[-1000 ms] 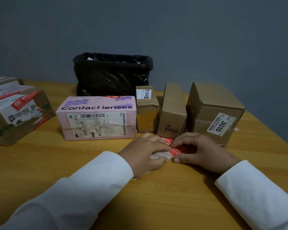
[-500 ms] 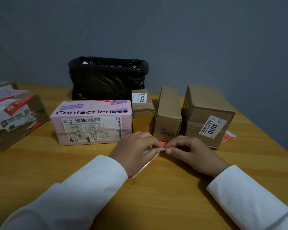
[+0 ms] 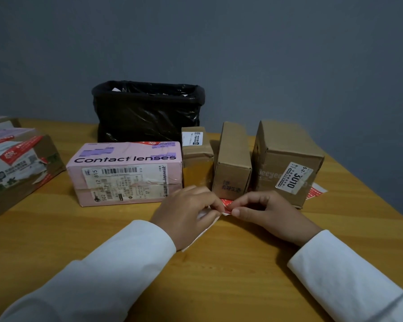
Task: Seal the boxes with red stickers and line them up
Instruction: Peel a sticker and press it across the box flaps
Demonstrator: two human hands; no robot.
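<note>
Your left hand (image 3: 186,213) and right hand (image 3: 265,212) meet over the wooden table (image 3: 219,275), fingers curled and pinching one red sticker (image 3: 227,204) on its white backing sheet (image 3: 201,237), which lies under your left palm. Four boxes stand in a row just beyond your hands: one pink "Contact lenses" box (image 3: 126,173), which bears one red sticker on its top edge, one small taped brown box (image 3: 197,156), one narrow brown cardboard box (image 3: 234,159), and one larger brown box with a white "3010" label (image 3: 286,159). Another red sticker strip (image 3: 315,191) pokes out beside that last box. At the far left sit stacked cartons with red stickers (image 3: 16,163); their count is unclear. One black-lined bin (image 3: 147,110) stands behind the row.
</note>
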